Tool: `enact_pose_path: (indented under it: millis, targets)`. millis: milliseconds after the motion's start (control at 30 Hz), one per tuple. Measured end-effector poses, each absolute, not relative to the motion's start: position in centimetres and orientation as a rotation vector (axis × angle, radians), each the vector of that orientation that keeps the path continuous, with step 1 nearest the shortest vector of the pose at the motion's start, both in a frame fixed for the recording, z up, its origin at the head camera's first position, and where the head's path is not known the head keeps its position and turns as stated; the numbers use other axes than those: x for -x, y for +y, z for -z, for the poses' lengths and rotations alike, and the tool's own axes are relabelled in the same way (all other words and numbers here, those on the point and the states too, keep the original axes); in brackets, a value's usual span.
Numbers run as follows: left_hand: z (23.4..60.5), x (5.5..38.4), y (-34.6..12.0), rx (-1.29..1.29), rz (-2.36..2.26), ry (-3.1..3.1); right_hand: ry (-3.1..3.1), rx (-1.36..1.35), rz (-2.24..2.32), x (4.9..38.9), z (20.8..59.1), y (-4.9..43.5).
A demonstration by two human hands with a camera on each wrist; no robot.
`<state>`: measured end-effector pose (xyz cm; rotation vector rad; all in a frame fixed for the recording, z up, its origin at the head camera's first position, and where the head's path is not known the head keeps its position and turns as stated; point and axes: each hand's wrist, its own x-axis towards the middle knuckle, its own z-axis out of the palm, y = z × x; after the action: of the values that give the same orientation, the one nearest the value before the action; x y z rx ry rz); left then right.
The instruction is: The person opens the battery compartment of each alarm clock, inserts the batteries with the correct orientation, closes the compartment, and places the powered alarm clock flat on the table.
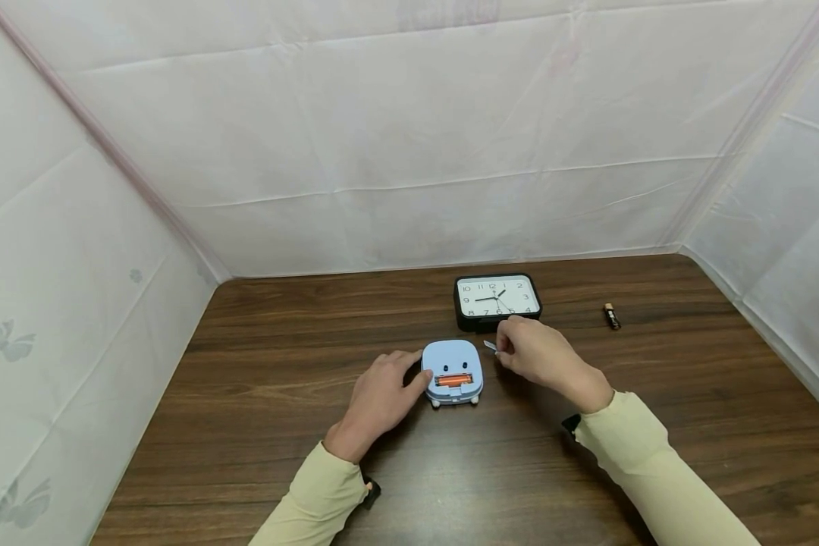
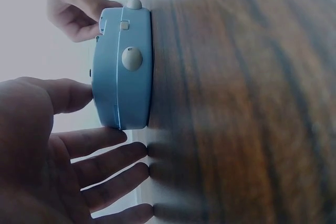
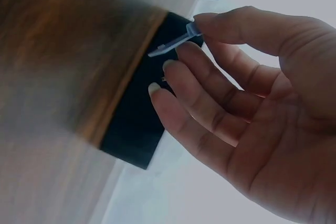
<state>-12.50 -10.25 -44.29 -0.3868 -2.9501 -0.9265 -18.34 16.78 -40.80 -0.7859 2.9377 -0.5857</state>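
A small light blue device (image 1: 450, 354), rounded like an alarm clock, lies on the table with two black knobs facing up. An orange battery (image 1: 454, 381) sits in its uncovered slot. At its left edge, my left hand (image 1: 384, 390) rests the thumb on the upper face and the index finger against the side; the other fingers are spread and fairly straight. Just right of the device, my right hand (image 1: 539, 353) pinches a thin pale blue battery cover (image 3: 170, 44) between thumb and index finger. Its other fingers are loosely bent, holding nothing.
Behind the right hand, a black rectangular clock (image 1: 497, 299) with a white dial lies face up. A loose black and copper battery (image 1: 611, 316) lies farther right. White sheeting (image 1: 382, 136) encloses the wooden table (image 1: 280, 334) at the back and sides.
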Motion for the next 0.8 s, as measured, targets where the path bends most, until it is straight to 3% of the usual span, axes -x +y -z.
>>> enact_pose_path:
  millis: [333,800]
  targets:
    - [44.2,12.5,-10.3,0.386,0.918,-2.946,3.021,1.097,0.561,15.3,39.5,14.3]
    - [44.2,12.5,-10.3,0.398,0.904,-2.944,3.011,1.328,0.544,13.7,41.2,12.1]
